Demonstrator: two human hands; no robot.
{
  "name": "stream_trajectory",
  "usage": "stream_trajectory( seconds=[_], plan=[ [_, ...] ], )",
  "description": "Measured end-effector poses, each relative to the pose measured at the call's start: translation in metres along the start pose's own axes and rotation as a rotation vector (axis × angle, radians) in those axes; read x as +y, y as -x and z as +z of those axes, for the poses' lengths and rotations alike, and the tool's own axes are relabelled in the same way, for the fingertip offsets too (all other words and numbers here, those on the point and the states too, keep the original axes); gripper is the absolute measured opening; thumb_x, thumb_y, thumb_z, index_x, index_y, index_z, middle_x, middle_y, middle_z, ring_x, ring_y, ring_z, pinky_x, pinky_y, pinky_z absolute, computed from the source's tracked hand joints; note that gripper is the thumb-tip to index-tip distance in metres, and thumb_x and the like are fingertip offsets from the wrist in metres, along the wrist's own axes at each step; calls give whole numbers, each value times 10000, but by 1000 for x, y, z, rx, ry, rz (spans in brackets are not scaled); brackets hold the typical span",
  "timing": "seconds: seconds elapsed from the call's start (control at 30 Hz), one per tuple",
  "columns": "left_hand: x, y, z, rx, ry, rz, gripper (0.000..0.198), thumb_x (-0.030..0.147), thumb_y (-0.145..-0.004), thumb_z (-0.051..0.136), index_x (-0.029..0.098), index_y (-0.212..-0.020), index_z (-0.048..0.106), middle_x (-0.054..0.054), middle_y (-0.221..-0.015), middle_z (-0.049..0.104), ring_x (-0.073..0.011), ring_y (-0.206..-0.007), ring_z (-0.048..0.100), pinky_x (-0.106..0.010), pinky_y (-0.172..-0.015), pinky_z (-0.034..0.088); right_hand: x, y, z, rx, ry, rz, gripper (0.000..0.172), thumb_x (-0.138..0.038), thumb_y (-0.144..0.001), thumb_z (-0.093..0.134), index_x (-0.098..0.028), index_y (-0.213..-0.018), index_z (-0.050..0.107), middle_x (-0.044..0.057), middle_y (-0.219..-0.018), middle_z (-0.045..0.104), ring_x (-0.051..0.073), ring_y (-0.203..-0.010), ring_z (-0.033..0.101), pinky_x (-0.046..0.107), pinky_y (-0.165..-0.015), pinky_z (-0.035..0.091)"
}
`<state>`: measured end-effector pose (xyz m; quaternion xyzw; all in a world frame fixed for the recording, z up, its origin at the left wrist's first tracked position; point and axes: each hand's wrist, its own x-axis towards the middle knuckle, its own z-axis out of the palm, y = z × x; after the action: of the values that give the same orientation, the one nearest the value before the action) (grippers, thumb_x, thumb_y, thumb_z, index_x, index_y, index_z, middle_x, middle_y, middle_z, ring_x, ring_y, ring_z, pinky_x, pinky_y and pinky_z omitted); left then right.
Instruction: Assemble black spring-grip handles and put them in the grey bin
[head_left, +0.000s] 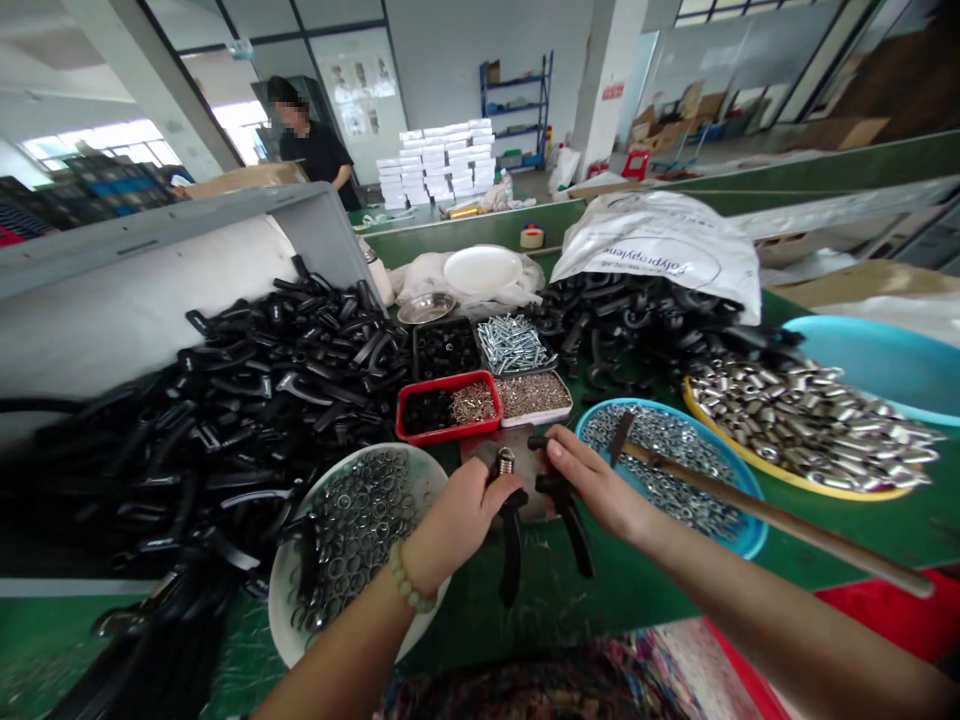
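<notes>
Pale wall (442, 70), blue shelving (516, 106) (tiered)

Handles (511, 555) are black, tray (450, 433) red, table (808, 515) green.

Your left hand (466, 505) holds a curved black handle (511, 560) with a coil spring (505, 461) at its far end; your right hand (592, 482) touches black parts (575, 535) just right of it. Left sits a white bowl (282, 615) of metal rings (360, 530); right, a hammer (780, 512) lies across a blue basin (754, 541).

hands (466, 508) (594, 482): bare | left wrist: pale-green beaded bracelet (410, 584) | garment (559, 690): multicoloured
</notes>
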<state>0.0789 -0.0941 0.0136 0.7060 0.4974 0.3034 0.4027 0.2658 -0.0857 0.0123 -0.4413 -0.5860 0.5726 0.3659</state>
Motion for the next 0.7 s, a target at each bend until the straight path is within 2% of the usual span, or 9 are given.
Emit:
stream_trajectory(
  seconds=[0.07,0.13,0.23,0.4,0.47,0.6,0.7],
  plan=[
    [3,3,0,-15,-19,26,273,394,-909,448,186,-1012,593,-50,-978,664,-187,-869,588,-293,-798,438,-4,3,9,-14,-54,52,379,-570,-895,361,-216,-773,422,-47,-671,424,111,-521,493,243,-443,428],
    [3,5,0,-30,-66,43,299,406,-918,425,191,-1024,604,-51,-973,669,-190,-872,594,-295,-803,438,-7,2,11,8,5,54,409,-570,-899,351,-208,-721,416,-49,-651,403,96,-492,444,230,-424,376],
    [0,7,-2,-42,-200,59,343,433,-926,388,185,-986,618,-60,-916,674,-193,-826,604,-290,-753,442,-10,-1,11,3,136,-7,433,-542,-916,331,-195,-676,431,-40,-636,411,100,-545,420,236,-493,356],
    [-4,7,-6,-107,-463,97,359,458,-901,420,165,-831,617,-72,-758,662,-198,-690,607,-279,-638,422,-17,-5,15,-97,253,-73,397,-459,-920,369,-188,-645,462,-33,-615,453,114,-599,424,243,-569,340],
    [-4,6,-3,-84,-426,91,372,455,-912,395,168,-819,612,-72,-752,661,-190,-689,609,-270,-638,419,-16,-5,22,-23,212,-83,384,-453,-919,370,-191,-655,466,-31,-617,458,118,-598,426,244,-569,338],
    [-3,7,13,65,-340,27,371,429,-931,354,167,-821,592,-77,-756,654,-185,-681,606,-271,-620,407,-4,-1,39,184,118,-121,390,-477,-920,361,-200,-654,431,-33,-621,433,124,-599,415,247,-564,342],
    [-5,10,12,76,-337,-30,335,417,-916,396,167,-797,586,-79,-734,643,-203,-689,606,-286,-625,412,12,-5,38,183,115,-124,422,-518,-927,315,-206,-670,436,-33,-607,452,128,-576,441,250,-551,364]
  ],
)
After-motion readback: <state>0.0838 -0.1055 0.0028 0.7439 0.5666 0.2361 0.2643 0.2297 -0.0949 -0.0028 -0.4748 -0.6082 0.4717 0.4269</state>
